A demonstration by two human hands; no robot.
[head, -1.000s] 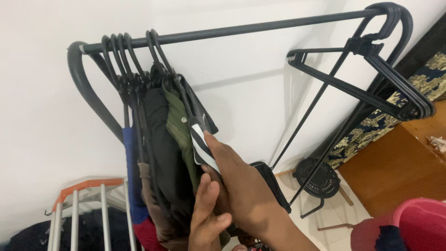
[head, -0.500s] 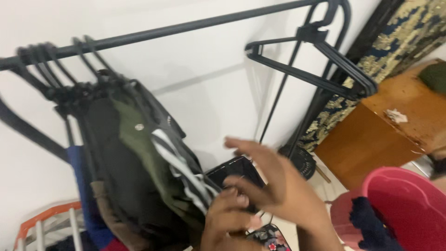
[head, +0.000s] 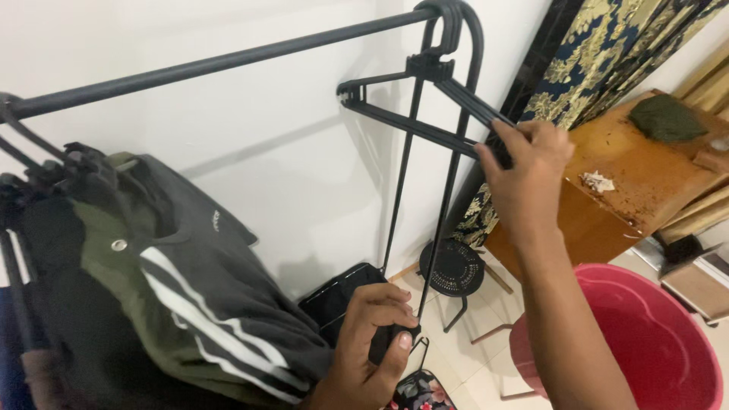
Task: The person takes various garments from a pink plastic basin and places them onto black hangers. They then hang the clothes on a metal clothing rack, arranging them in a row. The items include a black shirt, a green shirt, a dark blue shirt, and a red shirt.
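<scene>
Two hands: right hand (head: 528,163) grips hangers (head: 425,125), fingertips hidden.

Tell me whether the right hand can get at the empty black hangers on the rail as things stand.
Probably yes: the right hand is already at the lower end of the empty hangers, fingers on them, with nothing between. The left hand is down by the hung clothes.

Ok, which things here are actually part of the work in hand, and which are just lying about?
In use:
- right hand on the empty black hangers
- left hand holding dark cloth at the hung clothes
- clothes rail
- red tub

Lying about:
- wooden table with a green cloth
- small black stool
- patterned curtain
</scene>
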